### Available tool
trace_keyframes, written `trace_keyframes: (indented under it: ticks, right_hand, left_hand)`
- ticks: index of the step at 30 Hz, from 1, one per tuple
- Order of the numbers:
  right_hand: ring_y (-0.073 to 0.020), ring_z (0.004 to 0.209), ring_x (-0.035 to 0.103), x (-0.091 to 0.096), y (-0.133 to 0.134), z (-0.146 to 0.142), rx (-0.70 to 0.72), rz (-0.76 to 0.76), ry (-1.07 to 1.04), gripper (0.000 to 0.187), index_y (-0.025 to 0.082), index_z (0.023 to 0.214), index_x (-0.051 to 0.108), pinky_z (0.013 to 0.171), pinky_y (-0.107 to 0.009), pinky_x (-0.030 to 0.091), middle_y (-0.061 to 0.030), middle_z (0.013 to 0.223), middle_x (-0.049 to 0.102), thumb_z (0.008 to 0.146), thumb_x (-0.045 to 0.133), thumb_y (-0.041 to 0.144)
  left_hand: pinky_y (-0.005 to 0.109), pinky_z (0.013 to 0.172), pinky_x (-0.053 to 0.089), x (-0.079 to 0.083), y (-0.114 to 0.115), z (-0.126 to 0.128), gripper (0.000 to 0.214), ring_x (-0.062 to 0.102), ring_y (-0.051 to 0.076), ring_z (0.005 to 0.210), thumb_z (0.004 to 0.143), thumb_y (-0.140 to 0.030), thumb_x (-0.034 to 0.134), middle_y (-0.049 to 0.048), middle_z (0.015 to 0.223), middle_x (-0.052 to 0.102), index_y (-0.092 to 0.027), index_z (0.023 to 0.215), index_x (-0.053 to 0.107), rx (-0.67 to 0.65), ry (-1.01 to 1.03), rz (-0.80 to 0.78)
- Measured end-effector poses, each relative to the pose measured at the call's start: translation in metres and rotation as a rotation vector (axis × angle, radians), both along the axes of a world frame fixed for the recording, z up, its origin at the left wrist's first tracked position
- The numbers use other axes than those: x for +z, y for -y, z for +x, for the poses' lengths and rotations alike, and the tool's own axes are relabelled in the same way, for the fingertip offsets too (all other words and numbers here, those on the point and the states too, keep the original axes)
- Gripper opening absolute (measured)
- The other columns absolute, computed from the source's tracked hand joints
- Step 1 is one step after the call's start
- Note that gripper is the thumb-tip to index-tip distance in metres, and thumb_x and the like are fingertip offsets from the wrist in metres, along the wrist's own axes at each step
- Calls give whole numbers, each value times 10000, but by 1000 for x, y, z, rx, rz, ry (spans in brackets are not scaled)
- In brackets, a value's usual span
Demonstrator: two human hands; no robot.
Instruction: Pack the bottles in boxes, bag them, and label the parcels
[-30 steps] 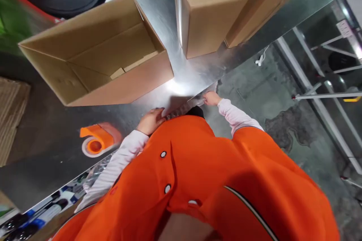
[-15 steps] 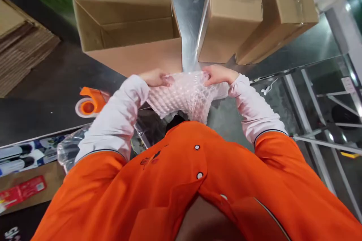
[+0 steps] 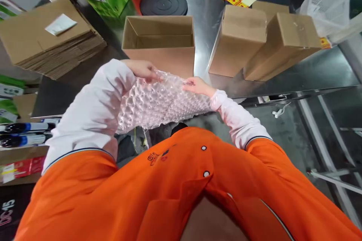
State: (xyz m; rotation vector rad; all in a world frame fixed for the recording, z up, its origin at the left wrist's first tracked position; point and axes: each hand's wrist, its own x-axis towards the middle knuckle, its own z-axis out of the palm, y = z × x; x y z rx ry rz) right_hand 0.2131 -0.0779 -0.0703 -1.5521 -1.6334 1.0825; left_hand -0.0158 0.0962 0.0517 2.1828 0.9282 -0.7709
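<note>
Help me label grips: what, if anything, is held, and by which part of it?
Bubble wrap, held near its upper edge in the picture, by the left hand and right hand.

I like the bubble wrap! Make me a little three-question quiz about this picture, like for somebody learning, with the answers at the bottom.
1. Pick one. The left hand and right hand both hold:
a) a rope
b) bubble wrap
c) a spoon

2. True or false? The cardboard box just beyond the bubble wrap has its top closed.

3. Fill the gap: the flat round disc behind that box is coloured ____.

Key: 1: b. 2: false, its top is open. 3: black.
</note>
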Motion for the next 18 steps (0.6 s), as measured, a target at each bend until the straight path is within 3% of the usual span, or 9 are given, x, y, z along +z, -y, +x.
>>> trace_keyframes:
  ticks: [3,6,9,11,15,18]
  right_hand:
    - [-128,661,508,4,-7,-23,-99,13,-123,501,171,807,612,650,-255,379,3,708,595,961,554,643]
    - [-128,673,482,7,-12,-37,-147,114,-121,553,184,780,590,649,-255,364,11,696,569,988,494,688]
    - [-126,688,474,9,-21,-47,-38,180,-35,603,183,667,546,669,-260,343,14,646,532,1000,473,680]
    - [-120,680,477,11,-29,-52,74,190,-20,599,174,664,567,671,-258,337,13,646,544,1002,480,660]
    - [-115,657,486,21,-45,-55,195,200,6,661,158,686,636,655,-252,336,0,651,582,1003,463,712]
    - [-116,644,508,32,-56,-63,217,218,56,705,154,708,690,646,-247,341,-9,644,613,1021,443,735]
  left_hand:
    - [288,760,515,3,4,-10,748,669,233,755,845,-809,522,81,777,715,-141,1054,785,18,27,100]
    - [294,815,519,6,14,-24,776,715,259,834,932,-766,375,109,890,763,-142,1170,769,8,21,195]
    - [319,965,499,3,35,-32,753,717,311,1088,908,-678,521,137,1160,780,-153,1429,665,-112,26,369]
    - [310,1016,478,-2,52,-30,809,684,310,1202,884,-607,610,140,1316,741,-163,1557,552,-229,150,386]
    - [302,862,490,-15,71,-19,598,723,288,1065,1020,-537,436,147,1204,772,-142,1410,661,-218,286,392]
    - [297,744,441,-18,59,-29,514,724,267,900,1058,-499,367,113,997,786,-198,1204,756,-210,271,445]
